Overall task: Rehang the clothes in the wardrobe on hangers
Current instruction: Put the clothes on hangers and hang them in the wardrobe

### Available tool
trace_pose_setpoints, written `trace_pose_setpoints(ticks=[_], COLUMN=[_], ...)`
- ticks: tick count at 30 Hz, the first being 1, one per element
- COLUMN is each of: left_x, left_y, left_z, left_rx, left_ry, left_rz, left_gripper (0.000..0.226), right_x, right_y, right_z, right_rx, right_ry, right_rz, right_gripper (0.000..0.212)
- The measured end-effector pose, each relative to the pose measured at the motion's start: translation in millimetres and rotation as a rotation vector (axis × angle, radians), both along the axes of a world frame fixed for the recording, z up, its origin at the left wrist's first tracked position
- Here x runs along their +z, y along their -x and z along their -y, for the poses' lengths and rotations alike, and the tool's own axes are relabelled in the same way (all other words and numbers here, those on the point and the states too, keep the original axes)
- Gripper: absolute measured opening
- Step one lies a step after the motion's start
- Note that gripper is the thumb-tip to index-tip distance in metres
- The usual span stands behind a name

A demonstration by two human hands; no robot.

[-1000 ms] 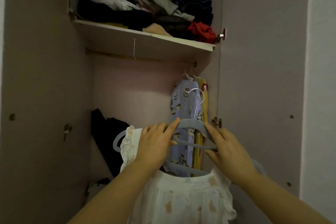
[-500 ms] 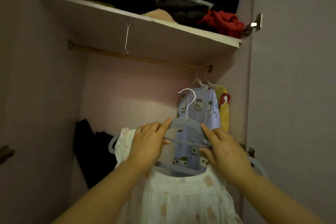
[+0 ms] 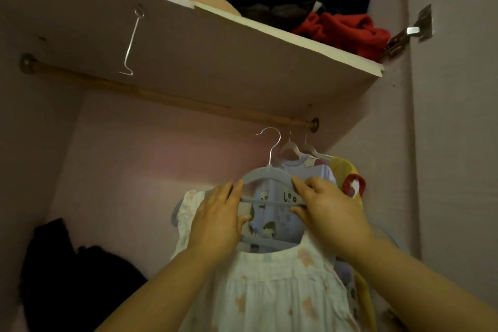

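While both forearms reach upward, the left hand (image 3: 218, 221) and right hand (image 3: 328, 213) grip the grey hanger (image 3: 265, 172), fingers (image 3: 301, 183) curled round its bars; the white dress (image 3: 283, 283) hangs on it. Its hook (image 3: 271, 140) sits just below the rail (image 3: 161, 96).

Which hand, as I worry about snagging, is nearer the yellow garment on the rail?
Right. The right hand grips the grey hanger just beside the yellow garment; the left hand holds its far side, farther away.
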State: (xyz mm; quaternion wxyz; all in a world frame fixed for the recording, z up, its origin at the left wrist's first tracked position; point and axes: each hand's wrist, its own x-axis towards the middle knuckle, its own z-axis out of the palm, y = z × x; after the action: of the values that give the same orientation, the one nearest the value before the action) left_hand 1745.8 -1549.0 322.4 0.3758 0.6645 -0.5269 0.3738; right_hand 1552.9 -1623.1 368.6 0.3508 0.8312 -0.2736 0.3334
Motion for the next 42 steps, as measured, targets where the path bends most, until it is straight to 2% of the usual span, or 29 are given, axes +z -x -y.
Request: trace_pose_setpoints(ticks=[3,12,16,21,26,31,36,42], left_x=[10.3,35.6,35.1,22.8,3.8,-10.0,-16.1,-35.2], left_y=[-20.7,-85.7,-109.4,-130.1,-141.4,-144.7,-130.9,-92.8], left_z=[34.7,114.9,136.0,147.4,145.8,136.6,115.9,64.2], left_rx=[-0.046,-0.076,-0.084,-0.075,-0.076,-0.042,-0.016,0.032], left_ry=[-0.01,-0.021,-0.042,-0.106,-0.166,-0.218,-0.257,-0.317], left_rz=[-0.034,0.026,0.005,0.005,-0.011,-0.018,-0.029,-0.068], left_gripper=[0.066,0.061,0.059,0.058,0.056,0.055,0.054,0.054], right_x=[26.4,90.7,107.3,115.8,91.0,76.1,48.4,-15.4], right_y=[-21.8,-82.9,-98.5,-123.2,-143.8,-142.1,-134.9,-116.6], right_z=[24.1,80.0,95.6,110.1,125.9,127.7,111.0,62.1], right_rx=[-0.059,-0.239,-0.295,-0.345,-0.395,-0.372,-0.321,-0.205], right_ry=[-0.004,0.019,0.034,0.022,-0.042,0.025,0.127,-0.026], right_rz=[0.052,0.153,0.213,0.213,0.216,0.231,0.144,0.018], right_gripper=[0.059,0.043,0.035,0.035,0.041,0.041,0.047,0.045])
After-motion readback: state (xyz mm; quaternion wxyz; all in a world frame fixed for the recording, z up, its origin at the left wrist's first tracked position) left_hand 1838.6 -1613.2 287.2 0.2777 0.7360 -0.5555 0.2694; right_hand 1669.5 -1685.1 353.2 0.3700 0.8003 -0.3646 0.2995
